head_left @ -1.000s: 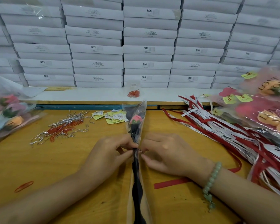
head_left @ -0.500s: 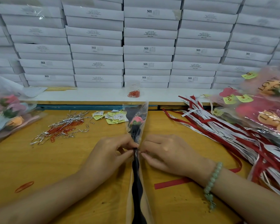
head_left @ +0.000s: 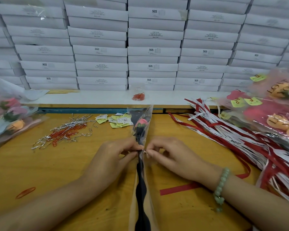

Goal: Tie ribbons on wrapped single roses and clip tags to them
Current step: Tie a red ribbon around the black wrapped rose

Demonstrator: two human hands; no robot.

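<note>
Clear cellophane cone over a black liner and a pink bud: the wrapped rose (head_left: 141,130) lies flat on the yellow wooden table (head_left: 40,167). It sits dead centre, bud end away from the person, tail running out of the near edge of view.

Left hand (head_left: 113,157) pinches the sleeve at its narrow neck just below the bud, thumb and fingertips curled in from the left. Right hand (head_left: 172,155) meets it from the other side, thumb and forefinger pinching a small silver wire tie (head_left: 145,151) at the sleeve's right edge. Fingertips of both hands nearly touch across the neck. Pale green bead bracelet (head_left: 221,185) on the right wrist.

- **Left of the rose, further back:** loose heap of silver ties and red paper clips (head_left: 65,132).
- **Beside the bud:** small yellow and white paper tags (head_left: 118,120), just beside the sleeve.
- **Right:** spread of red and white printed ribbons (head_left: 223,135). One red ribbon strip (head_left: 177,189) passes under the right wrist.
- **Far sides:** heap of film-wrapped flowers (head_left: 274,117) at far right, another heap (head_left: 8,117) at far left.
- **Near the left forearm:** single red clip (head_left: 25,192).
- **Back:** wall of stacked white cardboard boxes (head_left: 153,47).
</note>
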